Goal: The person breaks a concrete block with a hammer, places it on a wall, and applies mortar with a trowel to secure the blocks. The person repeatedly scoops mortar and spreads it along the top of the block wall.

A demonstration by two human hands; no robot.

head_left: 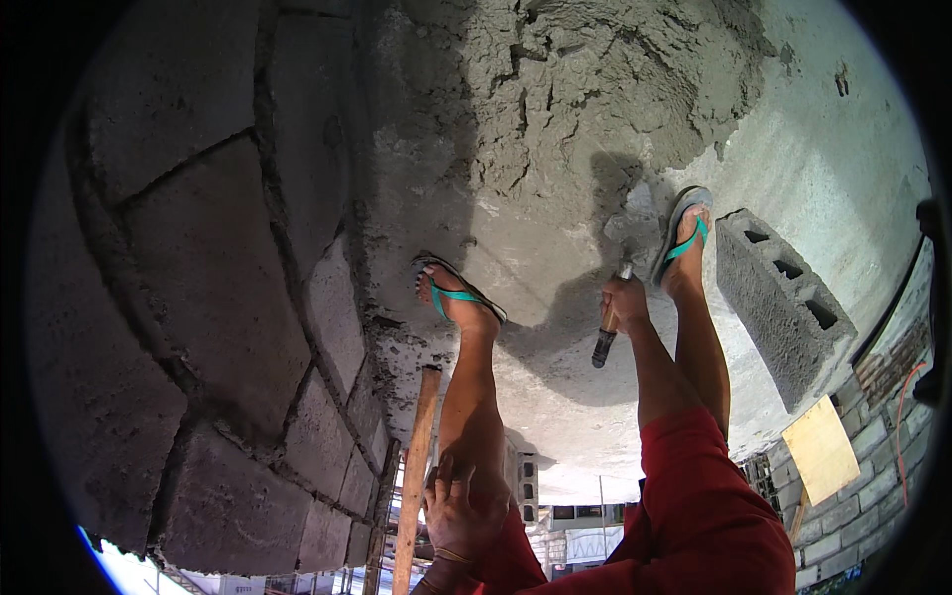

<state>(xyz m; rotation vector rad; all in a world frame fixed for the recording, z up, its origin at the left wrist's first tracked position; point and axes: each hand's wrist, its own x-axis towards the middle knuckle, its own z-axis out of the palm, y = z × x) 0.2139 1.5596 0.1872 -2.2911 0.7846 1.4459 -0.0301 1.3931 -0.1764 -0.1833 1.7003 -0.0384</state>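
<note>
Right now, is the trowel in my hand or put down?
In hand: your right hand is closed around the trowel handle, and the blade points toward the grey mortar.

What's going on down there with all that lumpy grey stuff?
A person's right hand holds a trowel by its handle, the blade close to the lumpy grey mortar on the floor. The left hand rests on the left leg. A hollow block sits beside the right foot.
</note>
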